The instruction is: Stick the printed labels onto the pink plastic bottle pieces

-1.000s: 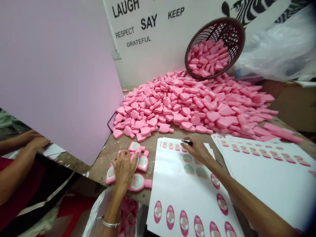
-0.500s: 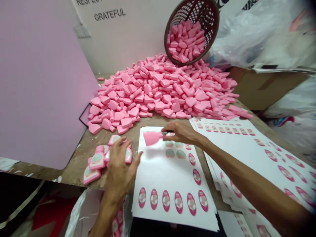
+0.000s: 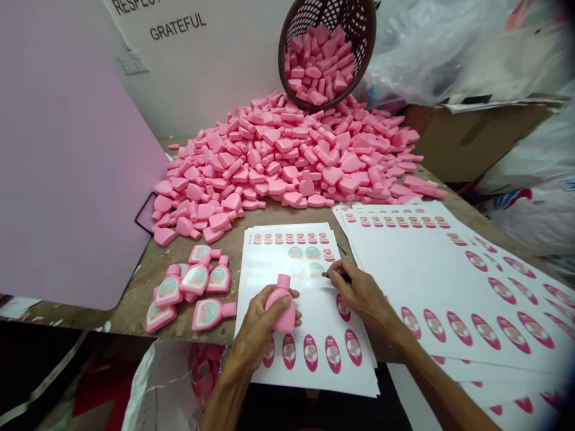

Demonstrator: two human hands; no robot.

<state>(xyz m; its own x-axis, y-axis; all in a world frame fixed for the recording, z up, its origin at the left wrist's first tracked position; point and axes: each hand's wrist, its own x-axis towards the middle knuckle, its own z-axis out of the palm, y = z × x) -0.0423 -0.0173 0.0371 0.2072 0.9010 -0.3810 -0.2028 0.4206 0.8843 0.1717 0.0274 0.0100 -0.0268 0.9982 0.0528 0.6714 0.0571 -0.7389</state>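
Note:
A small pink plastic bottle (image 3: 283, 314) is gripped in my left hand (image 3: 254, 332), neck pointing up, with no label on its visible face. It is held over a white sticker sheet (image 3: 274, 272), which carries pink oval labels and a few pale green ones. My right hand (image 3: 362, 293) pinches a thin dark pointed tool (image 3: 326, 275), its exact kind unclear. The tool's tip is at a pale green label (image 3: 315, 269) on the sheet. Left of the sheet, several labelled pink bottles (image 3: 196, 279) lie in a loose cluster.
A big heap of pink bottles (image 3: 287, 155) covers the back of the table, below a tipped brown basket (image 3: 284, 66). More sticker sheets (image 3: 404, 257) are stacked at right. A pink board (image 3: 72, 155) stands at left. A white sack (image 3: 150, 383) hangs open below the front edge.
The pink bottle has passed from my right hand to my left. My right hand has moved down to the green labels with the dark tool. Another labelled bottle now shows beside the cluster.

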